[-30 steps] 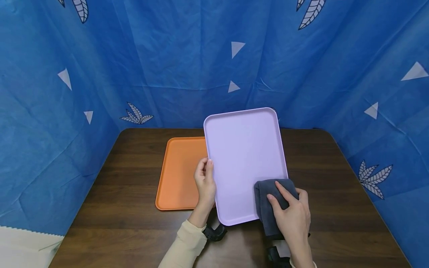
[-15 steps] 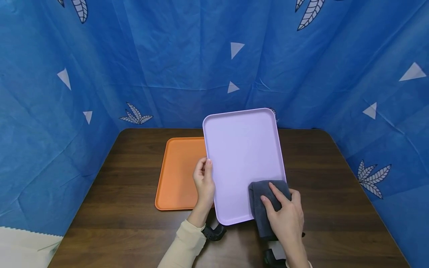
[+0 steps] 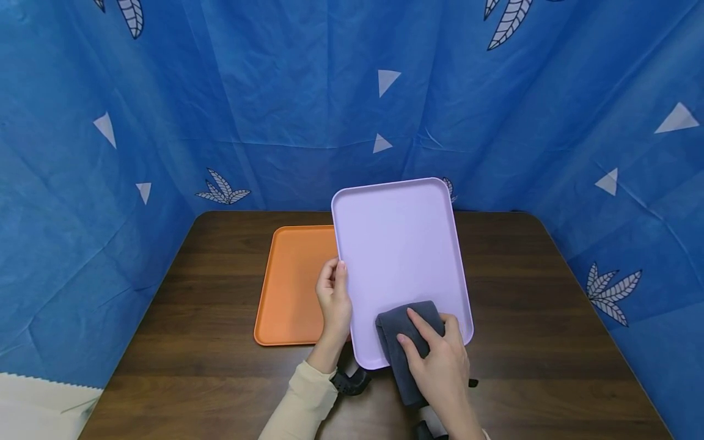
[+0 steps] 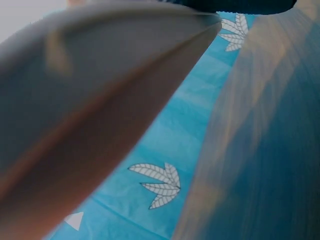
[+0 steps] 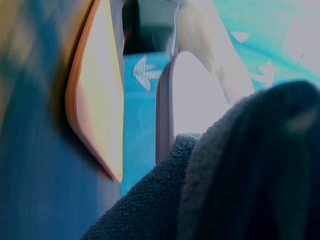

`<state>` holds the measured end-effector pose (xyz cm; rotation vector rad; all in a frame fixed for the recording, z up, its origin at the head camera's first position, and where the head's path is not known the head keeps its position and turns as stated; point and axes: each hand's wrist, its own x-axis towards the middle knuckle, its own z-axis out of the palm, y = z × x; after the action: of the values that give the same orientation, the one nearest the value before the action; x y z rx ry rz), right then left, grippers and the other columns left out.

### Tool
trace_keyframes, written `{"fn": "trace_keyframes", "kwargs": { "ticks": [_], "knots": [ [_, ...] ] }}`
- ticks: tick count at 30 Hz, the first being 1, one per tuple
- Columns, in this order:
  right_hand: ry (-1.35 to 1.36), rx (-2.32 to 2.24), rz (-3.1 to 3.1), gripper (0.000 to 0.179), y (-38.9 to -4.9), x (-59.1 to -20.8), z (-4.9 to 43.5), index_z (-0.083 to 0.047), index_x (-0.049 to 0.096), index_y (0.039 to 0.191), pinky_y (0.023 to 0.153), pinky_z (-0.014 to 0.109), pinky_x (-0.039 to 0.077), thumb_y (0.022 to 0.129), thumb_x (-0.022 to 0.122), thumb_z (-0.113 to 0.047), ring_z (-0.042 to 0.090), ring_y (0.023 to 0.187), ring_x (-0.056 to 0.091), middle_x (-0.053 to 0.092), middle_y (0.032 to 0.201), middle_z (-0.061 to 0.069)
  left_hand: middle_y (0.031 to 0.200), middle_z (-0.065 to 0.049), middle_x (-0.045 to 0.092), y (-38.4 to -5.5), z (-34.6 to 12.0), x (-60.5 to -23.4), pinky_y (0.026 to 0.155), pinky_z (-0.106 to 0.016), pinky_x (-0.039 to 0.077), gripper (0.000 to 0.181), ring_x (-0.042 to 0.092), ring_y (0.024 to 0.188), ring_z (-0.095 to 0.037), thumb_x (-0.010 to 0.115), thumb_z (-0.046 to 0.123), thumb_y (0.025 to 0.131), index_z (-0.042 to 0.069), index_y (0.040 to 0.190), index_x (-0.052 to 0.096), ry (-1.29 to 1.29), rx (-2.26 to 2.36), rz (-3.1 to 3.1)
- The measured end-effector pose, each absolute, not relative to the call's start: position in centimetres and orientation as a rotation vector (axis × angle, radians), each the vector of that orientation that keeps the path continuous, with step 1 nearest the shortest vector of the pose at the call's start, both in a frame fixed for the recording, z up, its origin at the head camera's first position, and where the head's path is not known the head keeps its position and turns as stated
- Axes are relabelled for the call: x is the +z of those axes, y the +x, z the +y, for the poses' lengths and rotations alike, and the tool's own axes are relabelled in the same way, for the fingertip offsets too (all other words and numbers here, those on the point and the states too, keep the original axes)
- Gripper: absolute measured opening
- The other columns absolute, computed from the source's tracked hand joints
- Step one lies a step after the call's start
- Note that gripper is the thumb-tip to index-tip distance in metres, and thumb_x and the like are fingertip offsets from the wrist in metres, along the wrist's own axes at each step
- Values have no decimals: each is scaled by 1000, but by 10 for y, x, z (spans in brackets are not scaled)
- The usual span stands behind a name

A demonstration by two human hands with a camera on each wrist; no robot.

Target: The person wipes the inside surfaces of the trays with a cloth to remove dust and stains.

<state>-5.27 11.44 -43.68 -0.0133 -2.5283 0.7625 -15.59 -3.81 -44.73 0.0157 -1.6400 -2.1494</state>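
Observation:
A lilac tray (image 3: 398,244) is held tilted up above the table, its inner face toward me. My left hand (image 3: 335,302) grips its left edge, thumb on the front rim and the other fingers partly hidden behind. With my right hand (image 3: 440,360) I hold a folded dark grey cloth (image 3: 404,342) against the tray's lower part, thumb and fingers spread over it. The cloth's lower end hangs past the bottom rim. In the right wrist view the cloth (image 5: 165,200) fills the lower right, with the lilac tray (image 5: 195,95) beyond it.
An orange tray (image 3: 294,287) lies flat on the brown wooden table (image 3: 181,342), behind and left of the lilac one, which partly covers it from view. A blue patterned curtain (image 3: 286,110) surrounds the table's back and sides.
My right hand has slid the cloth leftward along the lower part of the lilac tray, uncovering its lower right corner. The left hand and the tray stay nearly still.

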Motion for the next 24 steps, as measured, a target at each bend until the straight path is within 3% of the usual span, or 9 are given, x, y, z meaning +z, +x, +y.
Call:
{"fn": "trace_keyframes", "kwargs": {
  "ticks": [11, 24],
  "knots": [
    [179, 672, -2556, 47, -47, -439, 89, -16, 76, 111, 57, 39, 50, 68, 90, -26, 27, 84, 59, 57, 102, 18, 84, 3, 54, -156, -38, -449, 64, -19, 41, 29, 50, 75, -7, 49, 15, 102, -12, 109, 58, 25, -2139, -1668],
    [174, 671, -2555, 47, -48, -439, 90, -18, 76, 110, 58, 39, 50, 66, 90, -26, 26, 83, 60, 58, 101, 17, 83, 3, 54, -157, -38, -450, 64, -20, 41, 29, 50, 74, -7, 49, 15, 102, -11, 108, 58, 15, -2126, -1664]
  ]
}}
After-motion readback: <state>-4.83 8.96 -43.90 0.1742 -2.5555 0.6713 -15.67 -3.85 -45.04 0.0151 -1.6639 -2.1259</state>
